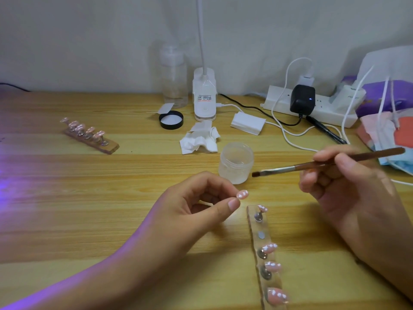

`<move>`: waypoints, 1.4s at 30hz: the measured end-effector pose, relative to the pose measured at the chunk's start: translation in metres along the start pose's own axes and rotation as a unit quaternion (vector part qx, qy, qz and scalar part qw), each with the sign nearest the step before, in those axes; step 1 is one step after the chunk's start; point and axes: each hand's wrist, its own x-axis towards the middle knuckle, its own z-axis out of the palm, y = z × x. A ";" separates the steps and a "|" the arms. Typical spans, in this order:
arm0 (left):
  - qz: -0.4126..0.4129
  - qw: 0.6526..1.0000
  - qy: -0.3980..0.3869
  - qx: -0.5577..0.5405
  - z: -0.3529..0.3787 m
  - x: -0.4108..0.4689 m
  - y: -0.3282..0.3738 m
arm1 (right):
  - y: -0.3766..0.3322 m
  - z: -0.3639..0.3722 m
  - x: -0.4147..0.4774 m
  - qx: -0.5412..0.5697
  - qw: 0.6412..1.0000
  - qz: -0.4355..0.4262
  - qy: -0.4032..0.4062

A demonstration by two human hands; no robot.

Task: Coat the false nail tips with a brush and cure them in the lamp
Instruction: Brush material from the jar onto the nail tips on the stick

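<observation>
My left hand (pixel 196 204) pinches one pink false nail tip (pixel 242 194) with white dots, held above the table. Just to its right my right hand (pixel 348 182) grips a brown-handled flat brush (pixel 312 164); the bristles point left, close to an open frosted jar (pixel 236 162). Below the held tip lies a clear holder strip (pixel 266 258) carrying several pink dotted tips on stands, with one bare metal spot. A second wooden strip (pixel 89 136) with several pink tips lies far left. Purple light falls on the table's left edge; its source is out of view.
A black jar lid (pixel 171 119), crumpled wipes (pixel 200 139), a clear bottle (pixel 174 79) and a white clip lamp (pixel 204 95) stand behind the jar. A power strip (pixel 312 108) with chargers and cables, plus face masks (pixel 388 133), crowd the right back.
</observation>
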 end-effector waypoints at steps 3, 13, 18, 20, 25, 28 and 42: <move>0.001 1.000 -0.003 -0.002 0.000 0.000 0.001 | 0.001 0.000 -0.003 -0.010 1.000 0.009 0.003; -0.001 1.000 0.002 -0.003 0.000 0.000 0.002 | 0.000 0.005 -0.007 -0.051 0.998 0.029 -0.023; -0.003 1.000 0.005 -0.010 0.001 0.000 0.000 | 0.001 0.004 -0.005 -0.039 0.999 0.018 0.025; -0.004 1.000 0.002 -0.012 0.000 0.000 0.000 | -0.001 0.005 -0.006 -0.036 0.999 0.010 0.004; 0.003 1.000 -0.006 -0.009 0.000 0.000 0.000 | -0.002 0.006 -0.006 -0.052 0.998 0.020 -0.033; 0.006 1.000 -0.007 -0.001 0.000 0.000 0.000 | 0.000 0.006 -0.005 -0.066 0.998 0.014 -0.005; 0.009 1.000 -0.018 0.016 0.000 -0.001 -0.003 | -0.001 0.004 -0.004 -0.081 0.996 0.013 0.048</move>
